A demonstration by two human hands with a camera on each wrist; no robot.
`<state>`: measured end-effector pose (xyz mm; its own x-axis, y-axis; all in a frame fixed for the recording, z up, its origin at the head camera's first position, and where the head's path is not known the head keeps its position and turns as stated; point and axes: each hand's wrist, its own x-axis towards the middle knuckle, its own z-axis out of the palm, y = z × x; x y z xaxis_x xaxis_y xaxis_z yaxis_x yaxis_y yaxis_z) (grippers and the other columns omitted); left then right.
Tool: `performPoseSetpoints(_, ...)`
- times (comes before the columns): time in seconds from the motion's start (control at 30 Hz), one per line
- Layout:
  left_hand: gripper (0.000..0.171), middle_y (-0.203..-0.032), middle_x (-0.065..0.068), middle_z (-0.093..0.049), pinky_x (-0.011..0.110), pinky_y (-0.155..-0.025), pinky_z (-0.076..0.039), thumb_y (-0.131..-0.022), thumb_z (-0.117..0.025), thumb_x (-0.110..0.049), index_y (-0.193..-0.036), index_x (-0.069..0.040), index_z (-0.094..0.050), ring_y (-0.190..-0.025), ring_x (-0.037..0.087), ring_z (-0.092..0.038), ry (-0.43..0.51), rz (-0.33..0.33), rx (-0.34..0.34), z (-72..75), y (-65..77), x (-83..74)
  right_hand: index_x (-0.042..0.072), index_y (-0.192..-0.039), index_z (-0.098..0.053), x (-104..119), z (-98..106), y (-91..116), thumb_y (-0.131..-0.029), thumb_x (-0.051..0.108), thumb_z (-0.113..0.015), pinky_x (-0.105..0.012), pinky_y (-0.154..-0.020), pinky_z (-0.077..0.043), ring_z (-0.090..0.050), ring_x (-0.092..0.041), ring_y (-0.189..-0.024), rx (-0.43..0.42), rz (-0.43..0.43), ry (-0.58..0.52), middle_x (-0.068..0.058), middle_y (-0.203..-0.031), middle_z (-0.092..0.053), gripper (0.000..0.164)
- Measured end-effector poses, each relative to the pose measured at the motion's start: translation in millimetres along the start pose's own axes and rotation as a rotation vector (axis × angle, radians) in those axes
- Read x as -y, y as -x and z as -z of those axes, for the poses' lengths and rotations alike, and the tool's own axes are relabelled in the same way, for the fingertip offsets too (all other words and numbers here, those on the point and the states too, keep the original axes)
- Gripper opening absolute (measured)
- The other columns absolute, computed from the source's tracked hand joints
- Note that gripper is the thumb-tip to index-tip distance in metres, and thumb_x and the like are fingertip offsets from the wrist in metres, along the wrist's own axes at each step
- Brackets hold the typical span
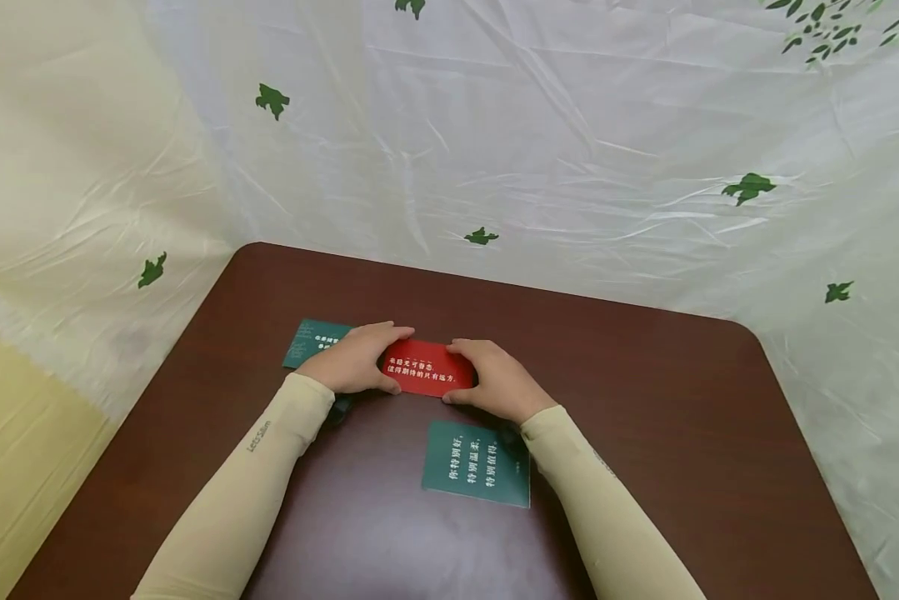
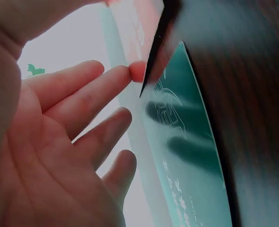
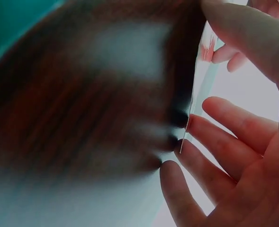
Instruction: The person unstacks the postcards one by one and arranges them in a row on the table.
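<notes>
A red card (image 1: 427,368) with white printed characters lies between my two hands over the brown table. My left hand (image 1: 355,360) holds its left end, thumb on the near side and fingers on the far side. At the opposite end my right hand (image 1: 501,379) grips the card the same way. In the left wrist view, the remaining fingers (image 2: 89,101) spread out over a green card (image 2: 191,109). The right wrist view shows the red card almost edge-on, with the fingertips of the right hand along it.
Nearer to me, a second green card (image 1: 477,467) with white characters rests on the table (image 1: 644,400), partly behind the right wrist. The green card at the back left is partly covered by the left hand. A pale curtain (image 1: 569,150) with green leaf prints hangs around the table.
</notes>
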<state>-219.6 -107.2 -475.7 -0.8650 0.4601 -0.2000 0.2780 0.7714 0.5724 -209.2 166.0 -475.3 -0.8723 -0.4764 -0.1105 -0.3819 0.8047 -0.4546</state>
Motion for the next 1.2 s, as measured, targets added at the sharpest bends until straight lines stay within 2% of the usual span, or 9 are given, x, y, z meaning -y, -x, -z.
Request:
performPoseSetpoints(0.27,0.100,-0.170,0.012,-0.045,0.062,-0.127,-0.036,-0.083,-0.094,-0.034,-0.166,-0.016,-0.043,-0.164,0.039,-0.029,-0.022,0.002,-0.029,5.6,-2.4,2.1,0.015,-0.159,-0.054,3.9,2.6,-6.8,-0.084,0.042,-0.092,-0.048,-0.116,-0.054,-0.054,-0.030,-0.146,-0.001,0.003,0.039,-0.008,-0.161,-0.056,0.088)
performPoseSetpoints(0.73,0.099,-0.169,0.012,-0.047,0.062,-0.132,-0.025,-0.082,-0.094,-0.034,-0.166,-0.015,-0.044,-0.164,0.038,-0.029,-0.040,-0.016,-0.052,7.8,-5.5,7.5,0.015,-0.160,-0.053,7.0,0.1,-11.6,-0.088,0.044,-0.089,-0.048,-0.120,-0.051,-0.049,-0.030,-0.152,0.003,0.005,0.096,-0.007,-0.166,-0.052,0.086)
performPoseSetpoints(1.2,0.095,-0.166,0.012,-0.052,0.060,-0.133,-0.021,-0.082,-0.095,-0.034,-0.163,-0.015,-0.049,-0.163,0.036,-0.032,-0.049,-0.017,-0.068,2.5,-1.1,8.3,0.014,-0.162,-0.049,12.2,-4.5,-8.3,-0.089,0.044,-0.088,-0.050,-0.120,-0.050,-0.049,-0.031,-0.151,0.013,0.001,0.109,-0.009,-0.164,-0.054,0.088)
